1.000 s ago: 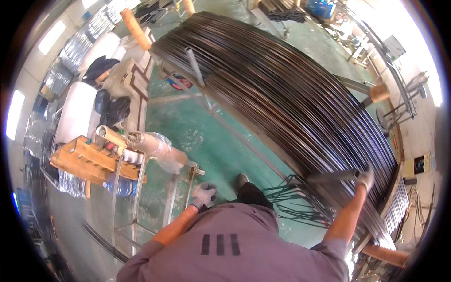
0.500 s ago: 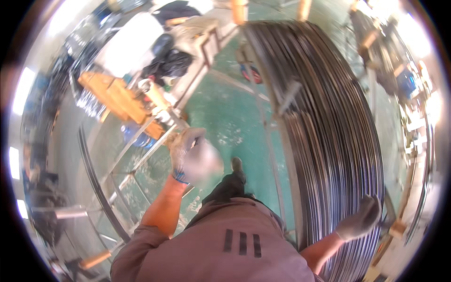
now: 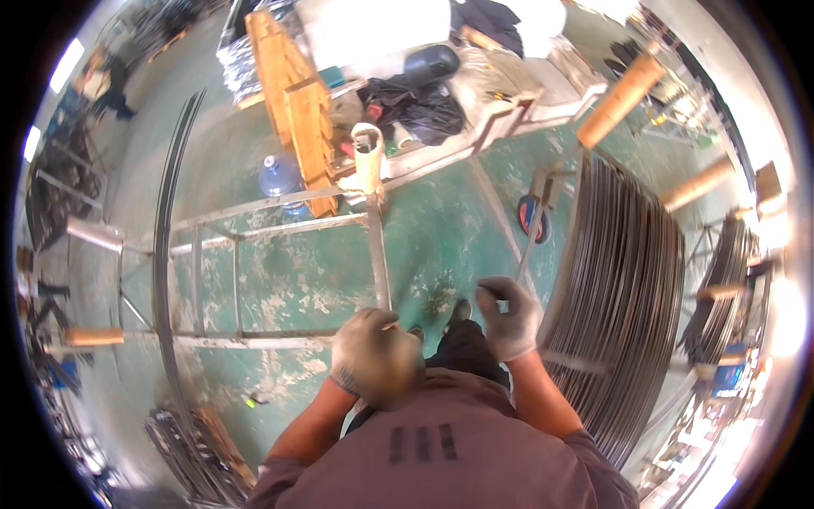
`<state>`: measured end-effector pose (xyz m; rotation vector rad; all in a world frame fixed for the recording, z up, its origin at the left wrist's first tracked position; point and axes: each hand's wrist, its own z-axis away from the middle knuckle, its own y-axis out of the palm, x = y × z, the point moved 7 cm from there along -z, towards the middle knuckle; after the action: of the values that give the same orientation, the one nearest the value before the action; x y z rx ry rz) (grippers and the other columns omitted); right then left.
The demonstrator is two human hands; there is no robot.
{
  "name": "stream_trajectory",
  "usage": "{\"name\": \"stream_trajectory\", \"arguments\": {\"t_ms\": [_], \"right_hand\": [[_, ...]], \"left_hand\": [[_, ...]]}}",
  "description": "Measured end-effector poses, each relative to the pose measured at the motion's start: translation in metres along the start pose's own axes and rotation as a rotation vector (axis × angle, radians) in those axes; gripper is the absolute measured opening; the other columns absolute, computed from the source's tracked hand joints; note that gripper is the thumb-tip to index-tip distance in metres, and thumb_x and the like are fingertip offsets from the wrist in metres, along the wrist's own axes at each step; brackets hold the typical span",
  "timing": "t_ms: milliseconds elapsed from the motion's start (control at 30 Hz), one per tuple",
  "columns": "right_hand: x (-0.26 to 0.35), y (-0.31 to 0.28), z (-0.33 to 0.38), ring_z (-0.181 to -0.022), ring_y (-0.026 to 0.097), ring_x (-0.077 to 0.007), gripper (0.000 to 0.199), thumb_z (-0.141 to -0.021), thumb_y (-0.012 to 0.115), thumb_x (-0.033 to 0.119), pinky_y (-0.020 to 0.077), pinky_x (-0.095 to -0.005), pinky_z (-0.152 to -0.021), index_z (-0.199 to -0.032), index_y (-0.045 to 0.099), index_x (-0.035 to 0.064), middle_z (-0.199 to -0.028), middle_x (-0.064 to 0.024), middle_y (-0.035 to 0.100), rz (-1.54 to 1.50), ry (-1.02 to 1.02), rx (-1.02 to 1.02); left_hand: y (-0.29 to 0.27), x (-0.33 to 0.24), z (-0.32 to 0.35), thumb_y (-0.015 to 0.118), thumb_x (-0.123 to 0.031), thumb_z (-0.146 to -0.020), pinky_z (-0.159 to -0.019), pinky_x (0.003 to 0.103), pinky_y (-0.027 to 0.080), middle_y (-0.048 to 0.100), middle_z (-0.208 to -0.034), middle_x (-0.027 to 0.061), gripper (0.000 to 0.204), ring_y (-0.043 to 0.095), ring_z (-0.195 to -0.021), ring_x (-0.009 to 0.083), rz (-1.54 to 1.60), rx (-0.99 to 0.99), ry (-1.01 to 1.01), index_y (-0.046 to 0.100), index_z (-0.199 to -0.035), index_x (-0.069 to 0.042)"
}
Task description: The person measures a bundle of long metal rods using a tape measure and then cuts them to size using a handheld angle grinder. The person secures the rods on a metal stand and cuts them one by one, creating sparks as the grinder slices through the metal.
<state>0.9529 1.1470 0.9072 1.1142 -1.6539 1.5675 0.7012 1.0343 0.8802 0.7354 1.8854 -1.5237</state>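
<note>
Two gloved hands work at chest height over a green floor point(image 3: 297, 280). Right hand point(image 3: 507, 316): fingers point(image 3: 490, 293) curled together around a thin steel rod point(image 3: 527, 246), which runs up and away from the fist toward a small wheeled cart point(image 3: 534, 212). Left hand point(image 3: 373, 356): loosely closed, knuckles up, just at the near end of the metal frame rail point(image 3: 377, 254); whether it clasps the rail or a rod end cannot be told, as the glove is blurred.

Progress, as a judgement: one rod is separated and in hand, while the large bundle of dark rods point(image 3: 627, 288) at the right looks nearly whole, so most of the stock remains to be drawn. A few long rods point(image 3: 165, 229) lie curved along the far left of the frame, with a small heap point(image 3: 191, 450) near the lower left.

Position: held rod sits inside the right fist, between the bundle and the frame rail, well apart from the left-side rods. Behind the frame stand a wooden pallet point(image 3: 292, 102), a water bottle point(image 3: 278, 176) and black bags point(image 3: 415, 102).
</note>
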Motion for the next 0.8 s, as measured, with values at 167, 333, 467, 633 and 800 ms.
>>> {"name": "stream_trajectory", "arguments": {"t_ms": [167, 333, 467, 633, 800], "right_hand": [[-0.038, 0.088, -0.084, -0.089, 0.078, -0.0208, 0.019, -0.102, 0.081, 0.015, 0.0616, -0.0349, -0.084, -0.117, 0.083, 0.004, -0.105, -0.014, 0.083, -0.047, 0.078, 0.395], [-0.095, 0.128, -0.152, -0.089, 0.076, -0.0165, 0.024, -0.102, 0.079, 0.017, 0.0606, -0.0333, -0.086, -0.119, 0.082, 0.0004, -0.103, -0.0102, 0.083, -0.09, 0.167, 0.548], [-0.166, 0.175, -0.211, -0.086, 0.072, -0.0129, 0.026, -0.102, 0.079, 0.017, 0.0592, -0.0308, -0.083, -0.119, 0.08, -0.0024, -0.101, -0.0056, 0.081, -0.21, 0.282, 0.557], [-0.226, 0.248, -0.288, -0.07, 0.062, -0.0142, 0.025, -0.102, 0.076, 0.009, 0.0497, -0.032, -0.063, -0.122, 0.068, -0.0026, -0.086, -0.0056, 0.068, -0.39, 0.526, 0.589], [-0.248, 0.327, -0.358, -0.066, 0.064, -0.0168, 0.022, -0.097, 0.078, 0.005, 0.05, -0.0337, -0.057, -0.117, 0.07, -0.0003, -0.084, -0.0048, 0.067, -0.445, 0.643, 0.536]], "left_hand": [[-0.022, 0.026, 0.006, 0.075, 0.001, -0.091, -0.087, 0.048, 0.063, 0.079, -0.11, 0.0194, 0.021, 0.077, -0.1, 0.0418, 0.029, -0.18, -0.318, 0.078, -0.111, -0.001], [-0.021, 0.027, 0.01, 0.073, -0.001, -0.091, -0.089, 0.046, 0.064, 0.079, -0.108, 0.0191, 0.021, 0.078, -0.1, 0.0406, -0.127, -0.196, -0.482, 0.079, -0.11, -0.002], [-0.017, 0.033, 0.031, 0.075, -0.002, -0.089, -0.087, 0.047, 0.063, 0.08, -0.107, 0.0176, 0.023, 0.078, -0.1, 0.0402, -0.346, -0.153, -0.757, 0.081, -0.111, -0.005], [-0.027, -0.008, -0.005, 0.079, -0.003, -0.09, -0.091, 0.046, 0.062, 0.08, -0.11, 0.0173, 0.023, 0.078, -0.102, 0.0381, -0.393, -0.311, -0.728, 0.08, -0.114, -0.004], [-0.043, -0.011, -0.029, 0.077, 0.002, -0.091, -0.093, 0.044, 0.062, 0.081, -0.111, 0.017, 0.022, 0.079, -0.103, 0.0357, -0.308, -0.582, -0.832, 0.079, -0.112, -0.002]]}}
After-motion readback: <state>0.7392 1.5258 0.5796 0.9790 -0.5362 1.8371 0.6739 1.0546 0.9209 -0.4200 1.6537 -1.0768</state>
